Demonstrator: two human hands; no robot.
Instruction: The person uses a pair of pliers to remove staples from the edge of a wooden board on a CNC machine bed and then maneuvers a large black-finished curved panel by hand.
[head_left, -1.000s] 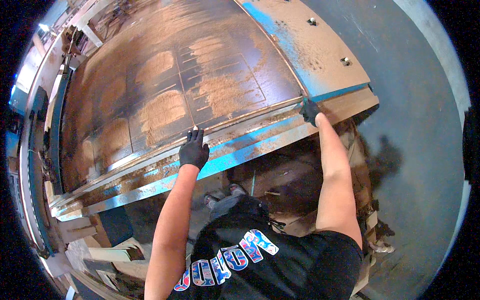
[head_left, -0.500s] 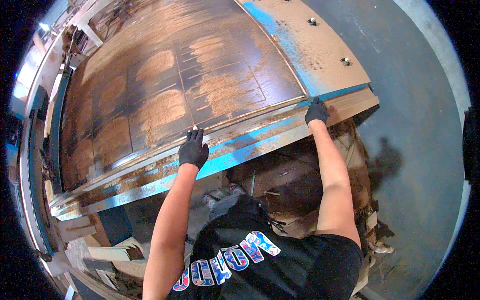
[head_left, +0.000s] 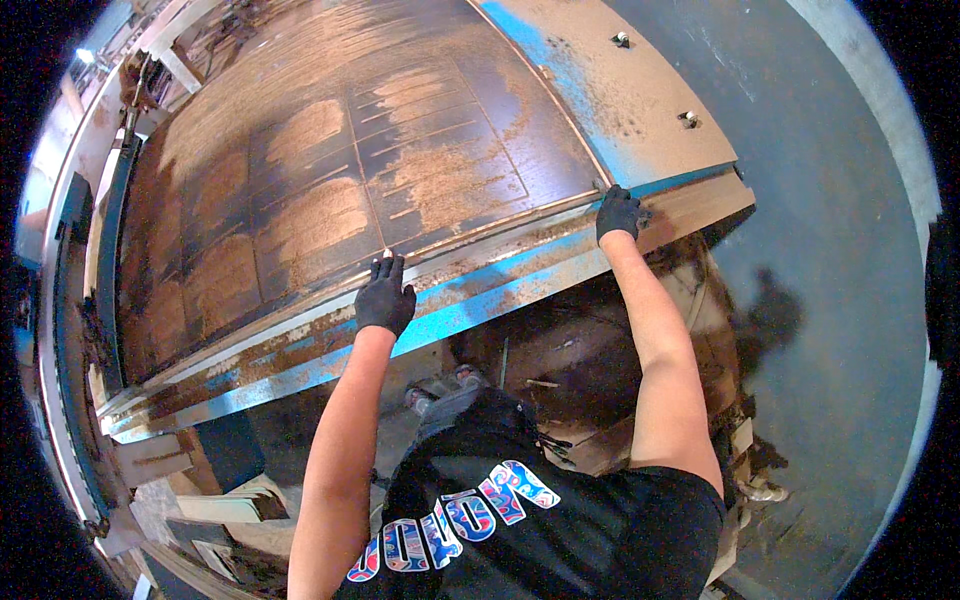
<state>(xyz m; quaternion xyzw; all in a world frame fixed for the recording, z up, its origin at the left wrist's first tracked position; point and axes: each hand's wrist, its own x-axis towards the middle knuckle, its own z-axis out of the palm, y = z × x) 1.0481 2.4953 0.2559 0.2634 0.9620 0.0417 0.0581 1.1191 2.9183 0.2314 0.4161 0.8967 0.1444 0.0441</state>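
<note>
A large dark brown board [head_left: 330,190], cut into panels and dusted with sawdust, lies on a blue-edged machine table [head_left: 480,305]. My left hand [head_left: 385,298], in a black glove, rests on the board's near edge with its fingers spread flat. My right hand [head_left: 619,212], also gloved, grips the board's near right corner, with the fingers curled over the thin edge strip. Both bare forearms reach up from the lower edge of the view.
A tan, sawdust-covered machine surface [head_left: 640,100] with two bolts lies right of the board. Grey floor [head_left: 840,300] spreads to the right. Wood offcuts [head_left: 225,505] lie at the lower left. A rail [head_left: 105,260] runs along the table's left side.
My right hand has slid up from the table's blue edge onto the board's corner. The board's near edge has shifted slightly. My left hand stays in about the same place.
</note>
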